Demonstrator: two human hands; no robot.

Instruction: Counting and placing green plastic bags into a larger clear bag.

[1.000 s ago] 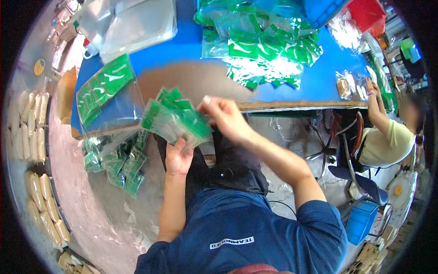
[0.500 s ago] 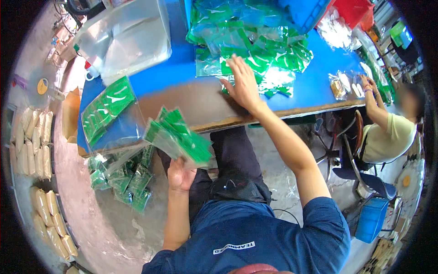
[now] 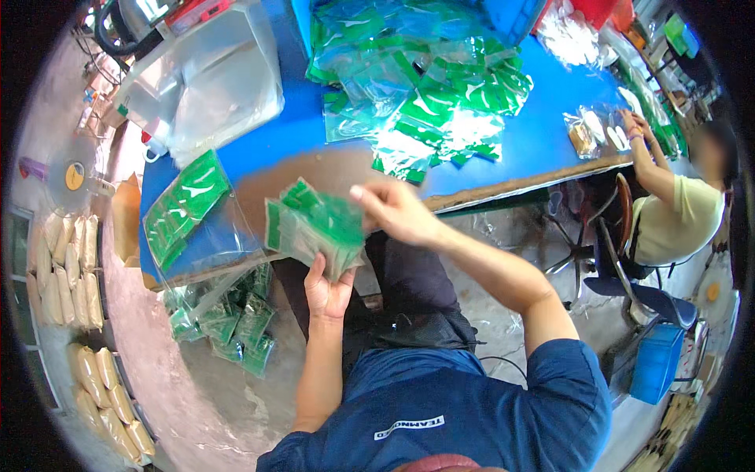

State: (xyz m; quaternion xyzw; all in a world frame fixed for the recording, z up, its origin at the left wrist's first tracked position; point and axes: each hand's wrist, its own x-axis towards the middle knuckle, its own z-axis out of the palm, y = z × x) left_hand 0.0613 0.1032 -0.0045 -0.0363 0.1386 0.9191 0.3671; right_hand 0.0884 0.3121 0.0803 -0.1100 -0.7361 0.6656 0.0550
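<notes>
My left hand (image 3: 329,295) is closed around the lower end of a fanned stack of green-and-clear plastic packets (image 3: 303,216), held above the table's front edge. At the stack's right side is my right hand (image 3: 397,212), its fingers bent and bunched together close to the packets. Whether a packet is between those fingers is hidden. Beyond it, a loose heap of similar green packets (image 3: 448,94) spreads over the blue tabletop (image 3: 543,130). To the left lies a larger clear bag with green packets in it (image 3: 186,204), reaching over the table edge.
A blue bin (image 3: 515,20) stands behind the heap. Clear plastic sheets (image 3: 224,94) lie at the back left. More green packets (image 3: 236,318) hang or lie below the table's left front. A seated co-worker (image 3: 676,204) handles small bags (image 3: 594,132) at the right.
My right hand has drawn back from the heap to the stack, its spread fingers now bent. The left hand has brought the stack slightly up and right. Several packets from the heap slid nearer the front edge.
</notes>
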